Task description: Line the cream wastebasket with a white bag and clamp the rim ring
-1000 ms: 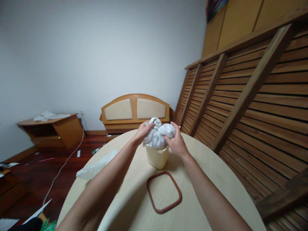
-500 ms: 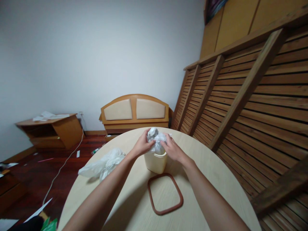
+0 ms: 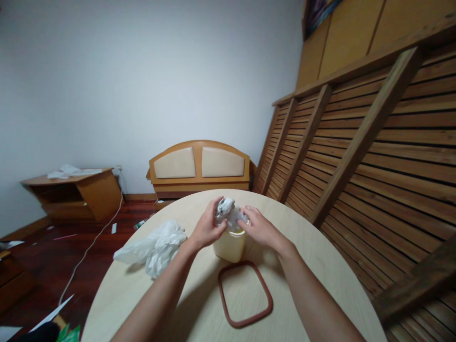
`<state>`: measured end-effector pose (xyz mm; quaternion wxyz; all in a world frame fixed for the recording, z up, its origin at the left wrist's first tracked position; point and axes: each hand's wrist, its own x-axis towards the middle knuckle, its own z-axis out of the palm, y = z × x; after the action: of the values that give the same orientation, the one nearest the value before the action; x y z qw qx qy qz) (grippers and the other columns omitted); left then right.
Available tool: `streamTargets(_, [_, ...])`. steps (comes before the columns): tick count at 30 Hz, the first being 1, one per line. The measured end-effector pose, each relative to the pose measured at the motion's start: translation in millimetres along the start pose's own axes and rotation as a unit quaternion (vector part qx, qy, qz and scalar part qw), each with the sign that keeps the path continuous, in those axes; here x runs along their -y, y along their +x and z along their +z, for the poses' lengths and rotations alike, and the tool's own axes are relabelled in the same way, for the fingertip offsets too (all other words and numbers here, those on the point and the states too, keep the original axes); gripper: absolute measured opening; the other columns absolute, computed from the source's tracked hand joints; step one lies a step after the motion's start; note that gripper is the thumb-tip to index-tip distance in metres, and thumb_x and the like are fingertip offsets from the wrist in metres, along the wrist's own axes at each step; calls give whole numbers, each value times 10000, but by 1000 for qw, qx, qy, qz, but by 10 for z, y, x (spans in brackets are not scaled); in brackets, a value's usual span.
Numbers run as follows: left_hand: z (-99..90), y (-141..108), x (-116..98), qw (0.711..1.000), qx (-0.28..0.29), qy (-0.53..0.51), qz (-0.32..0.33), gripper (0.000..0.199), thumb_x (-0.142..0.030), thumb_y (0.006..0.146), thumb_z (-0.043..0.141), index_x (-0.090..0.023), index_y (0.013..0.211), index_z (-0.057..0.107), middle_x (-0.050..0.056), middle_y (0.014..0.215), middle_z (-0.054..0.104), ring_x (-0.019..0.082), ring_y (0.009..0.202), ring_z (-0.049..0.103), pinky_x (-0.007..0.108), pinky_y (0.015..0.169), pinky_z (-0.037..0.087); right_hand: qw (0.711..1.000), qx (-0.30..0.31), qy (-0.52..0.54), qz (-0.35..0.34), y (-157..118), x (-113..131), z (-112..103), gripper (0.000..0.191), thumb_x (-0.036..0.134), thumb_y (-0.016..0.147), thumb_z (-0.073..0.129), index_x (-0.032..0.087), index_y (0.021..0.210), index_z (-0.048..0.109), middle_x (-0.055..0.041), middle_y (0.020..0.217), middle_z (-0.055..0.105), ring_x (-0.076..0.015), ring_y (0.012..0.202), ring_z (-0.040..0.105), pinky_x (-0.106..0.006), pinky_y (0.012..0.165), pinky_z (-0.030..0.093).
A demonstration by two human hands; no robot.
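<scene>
While the head view shows both hands at work over the small cream bin point(image 3: 228, 249), the bundle of crumpled white plastic point(image 3: 226, 207) sits lower and tighter than a second ago, and the bin's front rim is now bare. This suggests the plastic is being gathered smaller, right at the bin's mouth, at twelve o'clock. From nine o'clock the left hand point(image 3: 205, 229) curls round the bundle, fingers bent narrowly about it, thumb on the near side. At three o'clock the right hand point(image 3: 261, 230) holds the other end between thumb and fingers. Both forearms reach up the worktop point(image 3: 114, 294) from seven and five o'clock, wrists slightly raised, palms turned inward. A brown rounded frame point(image 3: 251, 321) lies flat just beside the bin, toward five o'clock; a loose white bag point(image 3: 167, 242) rests at nine, near the left forearm.
</scene>
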<state>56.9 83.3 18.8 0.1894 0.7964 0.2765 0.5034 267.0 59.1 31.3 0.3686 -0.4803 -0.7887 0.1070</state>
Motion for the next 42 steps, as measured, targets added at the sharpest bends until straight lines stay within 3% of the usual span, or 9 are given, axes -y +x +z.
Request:
streamTargets(8, [-50, 149, -17, 983, -84, -75, -148, 351, -303, 791, 685, -152, 1102, 622, 69, 1015, 693, 219, 943, 652, 344, 891, 509, 987, -133, 77, 52, 100, 17, -115, 121, 258, 916, 548, 216, 965, 650, -52, 943, 745, -223, 894, 695, -331, 804, 502])
streamTargets(11, [-64, 187, -49, 975, -119, -107, -153, 398, -358, 822, 674, -164, 1160, 591, 78, 1087, 701, 210, 979, 659, 321, 888, 506, 993, -80, 84, 28, 93, -31, -137, 212, 239, 934, 512, 227, 1039, 696, -57, 1026, 763, -228, 956, 701, -351, 854, 512])
streamTargets(16, [4, 107, -61, 990, -20, -23, -139, 295, -203, 772, 671, -192, 1060, 612, 53, 1020, 718, 207, 927, 656, 316, 848, 498, 999, 34, 6, -21, 28, -57, -66, 229, 457, 887, 667, 263, 895, 788, -93, 1072, 765, -345, 1174, 602, -531, 1027, 442])
streamTargets(19, [17, 68, -75, 988, 3, 38, -151, 224, -178, 754, 678, -201, 962, 597, 16, 886, 694, 196, 821, 631, 304, 773, 488, 1000, 1, -8, -1, 21, -14, -5, 289, 496, 842, 721, 263, 1006, 774, -116, 1149, 734, -367, 1231, 564, -577, 1061, 407])
streamTargets(23, [-18, 85, -139, 989, 21, -48, -139, 291, -196, 744, 700, -191, 1014, 590, 43, 994, 693, 198, 905, 650, 301, 820, 501, 998, -48, 32, -35, 72, 84, -23, 504, 348, 850, 730, 246, 1329, 612, -94, 1231, 692, -282, 1221, 580, -473, 1076, 421])
streamTargets(31, [-47, 152, -233, 971, -58, -156, -170, 285, -166, 702, 665, -177, 983, 619, -7, 807, 606, 140, 750, 602, 239, 699, 479, 998, -40, 12, -40, 73, 184, -80, 66, 285, 893, 656, 229, 909, 687, -27, 863, 722, -211, 827, 667, -336, 789, 486])
streamTargets(36, [-124, 181, -341, 940, -166, -243, -175, 402, -316, 690, 748, -202, 1042, 590, 43, 1050, 660, 173, 906, 647, 259, 779, 512, 991, -93, 89, 40, 94, 139, -77, 234, 399, 961, 541, 235, 1042, 687, -37, 786, 731, -215, 739, 695, -327, 697, 509])
streamTargets(39, [-166, 163, -488, 920, -130, -314, -194, 520, -425, 691, 794, -210, 1112, 579, 87, 1206, 663, 230, 1032, 661, 311, 854, 528, 967, -109, 214, 80, 117, 140, -128, 363, 471, 995, 454, 202, 1134, 653, -52, 790, 742, -224, 788, 724, -353, 758, 550])
streamTargets(42, [-211, 119, -631, 905, -53, -368, -206, 650, -552, 691, 802, -230, 1205, 571, 115, 1384, 599, 287, 1150, 639, 364, 913, 537, 949, 12, 315, 25, 86, 218, -205, 406, 505, 978, 504, 205, 1217, 637, -94, 1118, 742, -230, 1065, 699, -378, 931, 543])
